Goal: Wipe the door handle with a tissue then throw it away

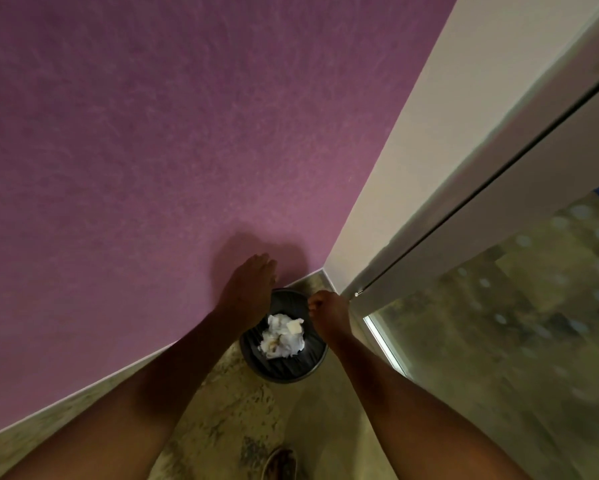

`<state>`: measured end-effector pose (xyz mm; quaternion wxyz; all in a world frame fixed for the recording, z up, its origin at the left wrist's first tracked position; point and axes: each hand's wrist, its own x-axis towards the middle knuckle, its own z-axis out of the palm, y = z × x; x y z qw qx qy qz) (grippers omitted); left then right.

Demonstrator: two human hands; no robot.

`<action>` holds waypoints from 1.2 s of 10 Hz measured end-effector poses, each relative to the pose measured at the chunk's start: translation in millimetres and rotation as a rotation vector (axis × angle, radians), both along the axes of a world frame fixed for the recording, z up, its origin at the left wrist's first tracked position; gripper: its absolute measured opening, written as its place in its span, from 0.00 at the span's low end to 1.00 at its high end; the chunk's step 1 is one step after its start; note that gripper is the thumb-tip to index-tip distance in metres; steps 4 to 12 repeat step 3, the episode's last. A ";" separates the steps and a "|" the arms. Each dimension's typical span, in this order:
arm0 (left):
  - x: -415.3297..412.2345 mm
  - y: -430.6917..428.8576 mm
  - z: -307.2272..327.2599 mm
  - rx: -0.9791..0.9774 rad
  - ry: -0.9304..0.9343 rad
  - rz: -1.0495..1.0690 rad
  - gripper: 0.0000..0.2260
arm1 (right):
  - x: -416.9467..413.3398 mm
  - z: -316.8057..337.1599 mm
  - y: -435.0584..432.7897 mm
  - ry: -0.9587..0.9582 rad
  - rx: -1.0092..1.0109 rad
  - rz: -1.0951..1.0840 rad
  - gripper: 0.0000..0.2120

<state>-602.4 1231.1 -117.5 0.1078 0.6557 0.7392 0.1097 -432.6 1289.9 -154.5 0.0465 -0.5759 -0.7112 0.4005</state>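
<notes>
A small dark ribbed bin point(284, 365) stands on the floor in the corner where the purple wall meets a white door frame. Crumpled white tissue point(283, 336) lies inside the bin. My left hand point(251, 289) reaches out flat over the bin's far left rim, fingers extended, holding nothing. My right hand point(329, 313) hangs over the bin's right rim with its fingers curled in; no tissue shows in it. The door handle is out of view.
The purple wall point(152, 150) fills the left and top. A white door frame point(464, 188) and a glass panel point(516, 323) run along the right. The floor point(228, 420) is mottled stone. A shoe point(280, 464) shows at the bottom.
</notes>
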 end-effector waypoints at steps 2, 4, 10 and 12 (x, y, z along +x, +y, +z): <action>16.1 0.2 -12.5 -0.196 0.096 0.037 0.25 | 14.2 10.9 -8.7 -0.150 0.179 0.215 0.14; 30.0 2.9 -7.1 -0.200 0.093 0.051 0.28 | 23.3 18.4 -15.8 -0.202 0.233 0.292 0.28; 30.0 2.9 -7.1 -0.200 0.093 0.051 0.28 | 23.3 18.4 -15.8 -0.202 0.233 0.292 0.28; 30.0 2.9 -7.1 -0.200 0.093 0.051 0.28 | 23.3 18.4 -15.8 -0.202 0.233 0.292 0.28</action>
